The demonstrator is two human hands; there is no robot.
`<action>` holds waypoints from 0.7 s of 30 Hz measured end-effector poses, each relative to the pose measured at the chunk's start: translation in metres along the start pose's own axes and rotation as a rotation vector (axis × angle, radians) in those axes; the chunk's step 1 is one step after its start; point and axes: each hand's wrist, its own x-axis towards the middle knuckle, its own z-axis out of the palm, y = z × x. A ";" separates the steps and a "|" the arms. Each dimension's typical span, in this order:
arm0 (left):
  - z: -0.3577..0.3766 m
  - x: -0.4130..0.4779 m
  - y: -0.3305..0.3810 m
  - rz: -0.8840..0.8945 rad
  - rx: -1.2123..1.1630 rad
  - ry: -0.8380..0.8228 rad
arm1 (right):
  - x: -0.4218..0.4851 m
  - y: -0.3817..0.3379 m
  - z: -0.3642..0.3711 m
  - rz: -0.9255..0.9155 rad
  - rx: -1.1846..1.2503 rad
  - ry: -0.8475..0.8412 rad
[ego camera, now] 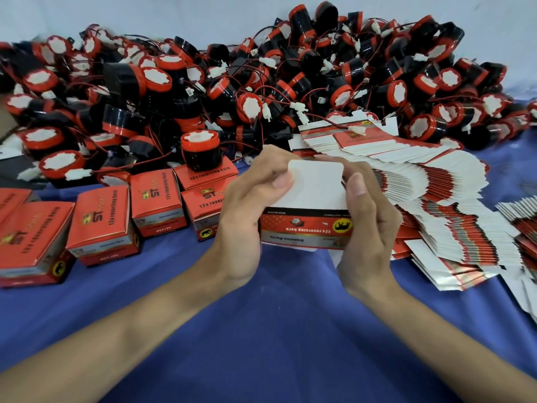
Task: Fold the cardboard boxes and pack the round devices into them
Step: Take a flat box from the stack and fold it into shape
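The cardboard box (pixel 305 228) is up off the blue cloth (pixel 261 330), held at centre frame between both hands. Its red printed side faces the camera with the lettering upside down, and its white flap (pixel 315 181) stands up at the top. The left hand (pixel 247 213) is curled round the box's left side, fingers wrapped behind it and thumb pressing the flap's left edge. The right hand (pixel 369 228) grips the right side the same way, thumb laid against the flap's right edge and fingers bent over the far side. Both hands are clamped on the box, neither one spread. Toward the camera, a broad stretch of bare cloth lies under the forearms. Just beside the right hand, a long fanned stack of flat boxes (pixel 436 205) runs from the far heap down to the near right, and a second stack (pixel 520 216) shows at the right edge. Left of the left hand, folded boxes (pixel 100 219) sit in a loose row on the cloth, the nearest partly hidden behind that hand. One device (pixel 200 151) stands upright on top of a folded box. Behind it all, the heap of round devices (pixel 261 82), red and black with white connectors on thin wires, spans the far side from edge to edge against a pale wall (pixel 145 13).
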 end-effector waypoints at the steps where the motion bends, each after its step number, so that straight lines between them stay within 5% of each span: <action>1: 0.000 0.000 0.001 -0.014 -0.006 -0.009 | 0.001 -0.003 -0.001 0.050 0.081 -0.018; 4: -0.004 0.002 0.004 -0.038 0.002 -0.068 | 0.005 -0.009 -0.004 0.167 0.205 -0.077; 9: -0.004 0.001 0.004 -0.022 0.075 -0.134 | 0.013 -0.018 -0.010 0.173 0.027 -0.230; 15: -0.002 0.004 0.001 0.031 0.217 -0.133 | 0.012 -0.002 -0.005 0.218 0.132 -0.183; 21: -0.005 0.008 -0.011 0.006 0.220 0.112 | 0.003 0.011 0.000 0.359 0.252 -0.100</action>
